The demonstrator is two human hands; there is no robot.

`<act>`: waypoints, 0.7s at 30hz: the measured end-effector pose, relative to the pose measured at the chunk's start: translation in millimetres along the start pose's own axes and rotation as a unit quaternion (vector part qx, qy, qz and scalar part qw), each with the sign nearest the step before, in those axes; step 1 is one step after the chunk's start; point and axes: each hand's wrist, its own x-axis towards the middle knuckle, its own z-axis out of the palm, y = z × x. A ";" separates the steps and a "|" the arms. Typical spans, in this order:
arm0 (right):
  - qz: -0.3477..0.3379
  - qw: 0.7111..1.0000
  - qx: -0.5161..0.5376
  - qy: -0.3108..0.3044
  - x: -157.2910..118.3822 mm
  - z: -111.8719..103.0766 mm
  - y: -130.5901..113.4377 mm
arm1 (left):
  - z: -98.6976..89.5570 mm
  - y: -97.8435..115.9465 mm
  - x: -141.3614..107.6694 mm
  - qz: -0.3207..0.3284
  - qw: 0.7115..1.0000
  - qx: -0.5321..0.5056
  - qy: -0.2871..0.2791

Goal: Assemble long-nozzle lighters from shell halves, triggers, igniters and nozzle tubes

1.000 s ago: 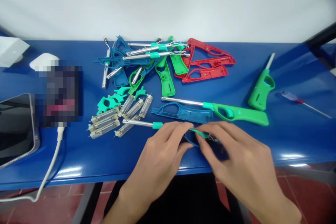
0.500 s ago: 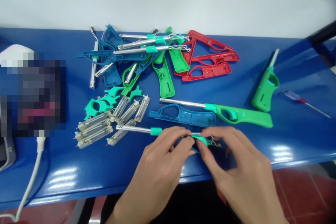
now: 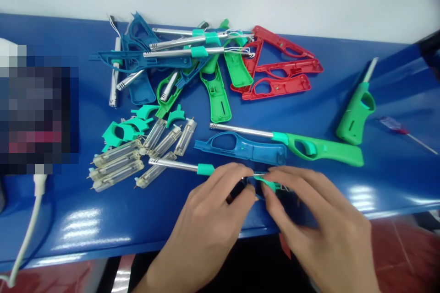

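My left hand (image 3: 209, 213) is gripping the metal tube (image 3: 175, 165) and a mostly hidden blue shell, low over the bench (image 3: 130, 224), while my right hand (image 3: 319, 210) is pinching the teal trigger piece (image 3: 270, 185) against them. If my pinch is slipping, the trigger could be popping loose; the thin wires (image 3: 284, 187), looping out beside it, could be snagging under my fingers, which are hiding much of the fit.
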 end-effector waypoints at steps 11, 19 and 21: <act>0.024 1.000 0.007 0.006 -4.7 1.6 -1.8 | -1.1 1.4 8.5 0.041 0.998 0.054 -0.008; -0.012 0.999 -0.031 0.036 -7.3 3.5 -4.0 | 0.3 1.4 6.9 0.054 0.996 0.065 0.005; -0.028 0.997 -0.052 0.044 -7.3 2.6 -3.3 | 1.8 1.3 7.3 0.059 0.995 0.073 0.014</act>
